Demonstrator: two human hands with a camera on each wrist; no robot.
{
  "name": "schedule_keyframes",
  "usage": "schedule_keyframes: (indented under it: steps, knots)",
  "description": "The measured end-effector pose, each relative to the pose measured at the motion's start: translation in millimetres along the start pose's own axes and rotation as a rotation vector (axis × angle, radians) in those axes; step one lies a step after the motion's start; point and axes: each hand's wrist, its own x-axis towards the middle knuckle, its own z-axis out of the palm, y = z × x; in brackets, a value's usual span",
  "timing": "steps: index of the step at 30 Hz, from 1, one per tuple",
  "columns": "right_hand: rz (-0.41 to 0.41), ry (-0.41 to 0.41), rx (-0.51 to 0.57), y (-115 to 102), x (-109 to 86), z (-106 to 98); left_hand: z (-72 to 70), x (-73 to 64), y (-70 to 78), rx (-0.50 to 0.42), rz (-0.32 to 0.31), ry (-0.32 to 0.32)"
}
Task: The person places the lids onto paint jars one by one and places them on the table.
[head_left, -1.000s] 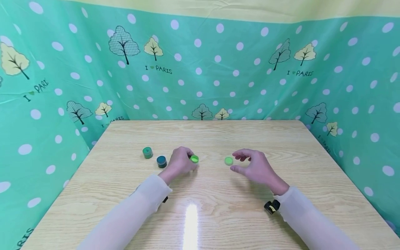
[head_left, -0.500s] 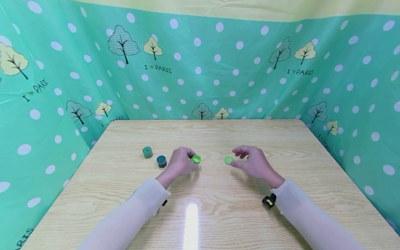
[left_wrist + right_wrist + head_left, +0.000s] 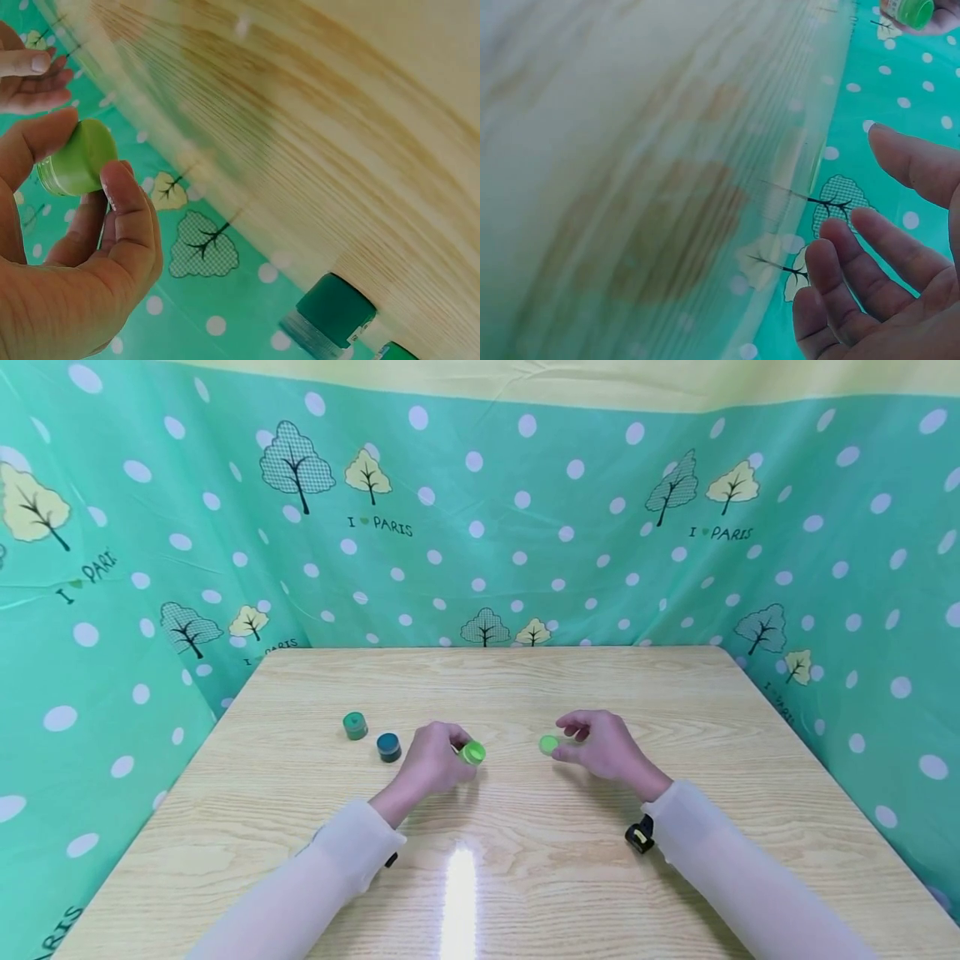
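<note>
My left hand [image 3: 433,764] holds a small light green paint jar [image 3: 473,753] between thumb and fingers, its round end tilted to the right. The left wrist view shows the jar's smooth green base [image 3: 91,154] gripped at the fingertips. On the table to the right lies a light green lid [image 3: 547,744]. Beside it is my right hand [image 3: 609,747], thumb tip right at the lid's edge. Seen from the right wrist, that hand [image 3: 889,289] has its fingers loosely bent and spread apart, with nothing between them.
Left of my left hand stand a dark blue paint jar [image 3: 388,747] and, farther back, a green paint jar [image 3: 355,726]. The wooden table [image 3: 510,860] meets a dotted green cloth [image 3: 480,502] at its back and sides.
My left hand has tipped the light green jar and brought it slightly right and nearer. The right hand has shifted a little left, its thumb now at the lid's edge.
</note>
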Motion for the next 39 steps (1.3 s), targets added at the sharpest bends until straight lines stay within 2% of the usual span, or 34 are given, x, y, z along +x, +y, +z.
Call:
schedule_keyframes:
  steps: [9,18,24,39]
  knots:
    - [0.032,-0.011,-0.038,-1,10.3,3,0.0,-4.9,3.5,0.016,0.030,-0.013]
    - [0.043,-0.041,-0.060,1,16.4,8,1.6,-9.2,3.0,0.034,0.027,-0.023]
    - [0.085,-0.048,-0.074,1,18.3,11,3.6,-9.8,2.5,0.031,0.048,-0.025]
    - [0.134,-0.081,-0.076,-3,25.0,13,3.5,-10.7,3.1,0.037,0.053,-0.027]
